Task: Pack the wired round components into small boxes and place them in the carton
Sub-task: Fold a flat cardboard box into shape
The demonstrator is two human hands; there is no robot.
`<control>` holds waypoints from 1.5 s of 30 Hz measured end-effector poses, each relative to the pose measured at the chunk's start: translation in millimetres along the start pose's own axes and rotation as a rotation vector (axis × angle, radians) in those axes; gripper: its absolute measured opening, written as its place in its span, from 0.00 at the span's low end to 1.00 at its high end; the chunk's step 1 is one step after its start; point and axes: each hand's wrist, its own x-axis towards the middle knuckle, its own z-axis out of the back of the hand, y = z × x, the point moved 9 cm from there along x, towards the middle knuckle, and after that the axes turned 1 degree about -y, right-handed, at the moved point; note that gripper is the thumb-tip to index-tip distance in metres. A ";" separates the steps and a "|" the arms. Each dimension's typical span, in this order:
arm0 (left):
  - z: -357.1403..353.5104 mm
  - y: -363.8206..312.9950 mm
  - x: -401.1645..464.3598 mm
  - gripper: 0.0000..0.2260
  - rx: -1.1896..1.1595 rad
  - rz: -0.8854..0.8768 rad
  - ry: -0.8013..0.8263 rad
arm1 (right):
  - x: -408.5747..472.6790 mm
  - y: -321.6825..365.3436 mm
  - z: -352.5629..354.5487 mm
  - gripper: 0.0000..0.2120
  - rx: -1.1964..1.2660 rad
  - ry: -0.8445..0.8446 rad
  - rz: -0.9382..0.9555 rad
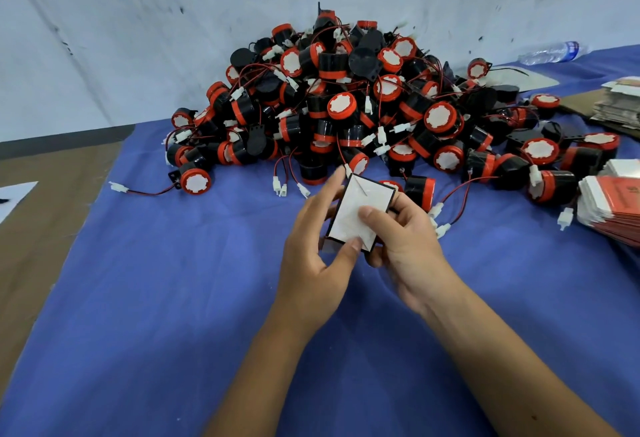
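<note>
Both hands are holding a small box (356, 215) above the blue cloth on the bench (173, 298): the left hand (317, 256) is gripping its left edge, the right hand (403, 239) is curling round its right side, thumb pressing the white flap. The pile of wired round components (346, 107) is lying just behind; no carton is showing. Judging by this, the flap is being tucked: keep the walls square and press evenly

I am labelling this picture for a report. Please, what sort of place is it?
Probably a small factory packing bench. A big pile of parts lies on a blue cloth, flat boxes are stacked at the right, and both hands hold a box.
</note>
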 end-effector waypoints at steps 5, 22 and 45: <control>7.3 3.1 1.3 0.32 -0.001 0.024 -0.007 | -1.1 2.5 -5.3 0.13 -0.032 0.051 0.012; -2.7 15.5 1.4 0.19 -0.394 0.218 -0.022 | -6.3 -2.0 -22.3 0.13 -0.253 0.165 0.060; 36.6 37.2 2.4 0.25 0.061 0.224 -0.298 | -25.6 31.2 -41.1 0.13 -1.158 0.113 0.667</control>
